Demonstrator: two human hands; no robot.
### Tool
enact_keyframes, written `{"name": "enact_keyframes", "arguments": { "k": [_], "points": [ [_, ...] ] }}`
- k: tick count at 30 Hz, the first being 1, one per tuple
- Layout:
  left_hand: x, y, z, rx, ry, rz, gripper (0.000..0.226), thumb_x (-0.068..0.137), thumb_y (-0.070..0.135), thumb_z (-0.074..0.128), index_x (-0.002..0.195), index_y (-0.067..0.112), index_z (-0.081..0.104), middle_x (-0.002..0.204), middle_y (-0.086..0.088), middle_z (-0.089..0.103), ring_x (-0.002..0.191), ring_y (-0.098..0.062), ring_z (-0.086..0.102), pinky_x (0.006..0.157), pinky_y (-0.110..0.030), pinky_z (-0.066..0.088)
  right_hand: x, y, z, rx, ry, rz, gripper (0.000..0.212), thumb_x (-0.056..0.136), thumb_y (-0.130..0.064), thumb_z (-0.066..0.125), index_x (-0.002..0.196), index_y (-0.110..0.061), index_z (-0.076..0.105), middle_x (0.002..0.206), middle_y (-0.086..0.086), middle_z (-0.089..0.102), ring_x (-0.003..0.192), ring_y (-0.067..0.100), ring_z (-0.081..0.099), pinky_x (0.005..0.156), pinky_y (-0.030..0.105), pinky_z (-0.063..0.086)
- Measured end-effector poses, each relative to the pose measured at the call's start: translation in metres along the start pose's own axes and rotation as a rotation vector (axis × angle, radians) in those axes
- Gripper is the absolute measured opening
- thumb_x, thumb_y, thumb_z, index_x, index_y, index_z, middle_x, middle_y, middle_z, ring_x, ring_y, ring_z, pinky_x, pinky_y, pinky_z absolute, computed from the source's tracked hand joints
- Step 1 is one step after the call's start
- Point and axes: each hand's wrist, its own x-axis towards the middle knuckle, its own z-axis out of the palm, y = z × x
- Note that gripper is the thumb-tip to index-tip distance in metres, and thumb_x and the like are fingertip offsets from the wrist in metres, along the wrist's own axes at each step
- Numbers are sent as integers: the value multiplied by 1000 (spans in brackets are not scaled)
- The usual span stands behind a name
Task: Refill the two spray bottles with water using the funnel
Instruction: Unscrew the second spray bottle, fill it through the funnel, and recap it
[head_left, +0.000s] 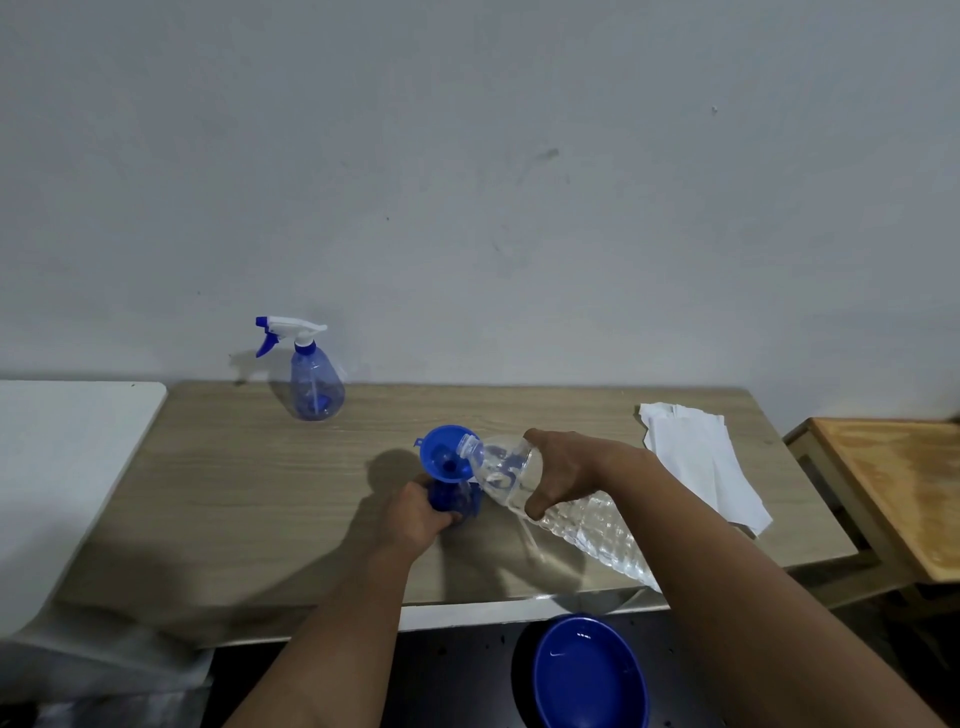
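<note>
Head view is showing the right hand (566, 470) gripping a tilted clear water bottle (550, 499), its mouth over the blue funnel (444, 454), while the left hand (418, 514) is clutching the blue spray bottle (457, 501) mid-table, so pouring slowly seems wisest.

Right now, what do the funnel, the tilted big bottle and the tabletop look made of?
Funnel: opaque blue plastic, smooth, slightly glossy.
Big bottle: clear thin plastic, probably; faceted ribbing shows through its wall.
Tabletop: wood-grain pattern, matte; likely laminate rather than solid wood, though the picture can't confirm it.
</note>
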Motion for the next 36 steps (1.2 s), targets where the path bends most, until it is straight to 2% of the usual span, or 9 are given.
{"name": "enact_keyframes", "arguments": {
  "k": [2, 7, 11, 15, 19, 27, 29, 33, 36],
  "points": [
    [0, 0, 0, 4, 2, 3, 38, 65, 19, 85, 100, 22, 70, 82, 2, 74, 79, -20, 70, 72, -30, 53, 0, -1, -1, -8, -3, 1, 93, 58, -46, 88, 137, -23, 44, 118, 0, 62, 107, 26, 61, 90, 42, 58],
    [1, -1, 0, 18, 3, 15, 34, 65, 20, 85, 96, 19, 72, 76, 5, 69, 78, -21, 70, 67, -26, 47, 0, -1, -1, 4, 1, -2, 88, 62, -41, 89, 137, -21, 45, 98, -6, 60, 96, 22, 61, 68, 30, 47],
    [0, 0, 0, 13, -2, 15, 34, 65, 20, 85, 96, 20, 72, 75, 6, 68, 75, -18, 67, 65, -26, 45, 0, -1, -1, -6, 5, -6, 92, 64, -42, 88, 140, -20, 42, 110, -3, 60, 99, 23, 58, 71, 30, 45],
    [1, 0, -1, 1, -11, 15, 37, 65, 19, 85, 99, 22, 71, 77, 7, 70, 76, -17, 68, 66, -25, 46, -1, -1, -1, -16, -2, -2, 99, 63, -45, 88, 146, -20, 40, 122, -2, 58, 106, 23, 56, 83, 35, 49],
    [1, -1, -1, 8, -18, 12, 37, 66, 19, 85, 101, 21, 71, 76, 8, 69, 73, -14, 66, 62, -24, 43, -1, -1, 0, -32, 0, 2, 98, 62, -46, 87, 145, -20, 41, 129, 2, 61, 107, 24, 57, 88, 37, 53],
    [1, 0, -1, 21, -21, 2, 43, 66, 21, 86, 106, 23, 70, 79, 8, 69, 75, -14, 65, 66, -24, 44, -2, -1, 0, -29, -7, -5, 104, 61, -48, 87, 148, -20, 38, 137, 3, 59, 110, 23, 56, 90, 38, 52],
    [2, -1, -1, 25, -21, 1, 44, 66, 21, 86, 106, 23, 70, 84, 5, 73, 79, -17, 68, 70, -26, 48, -2, 0, 0, -26, -5, -5, 105, 60, -49, 87, 148, -20, 38, 136, 3, 59, 109, 23, 55, 87, 37, 50],
    [3, -2, 0, 9, -14, 11, 44, 65, 19, 86, 106, 21, 70, 89, 1, 76, 83, -20, 70, 77, -31, 54, -3, 2, 3, -11, 4, -5, 99, 59, -49, 87, 142, -21, 40, 118, -1, 59, 104, 25, 58, 81, 37, 50],
    [1, -1, -1, 12, -4, 19, 42, 64, 20, 87, 103, 20, 71, 79, 7, 70, 74, -15, 66, 64, -25, 46, -3, 6, 6, 43, 34, -17, 93, 61, -45, 87, 137, -22, 40, 111, 1, 65, 101, 25, 62, 81, 38, 55]
  ]
}}
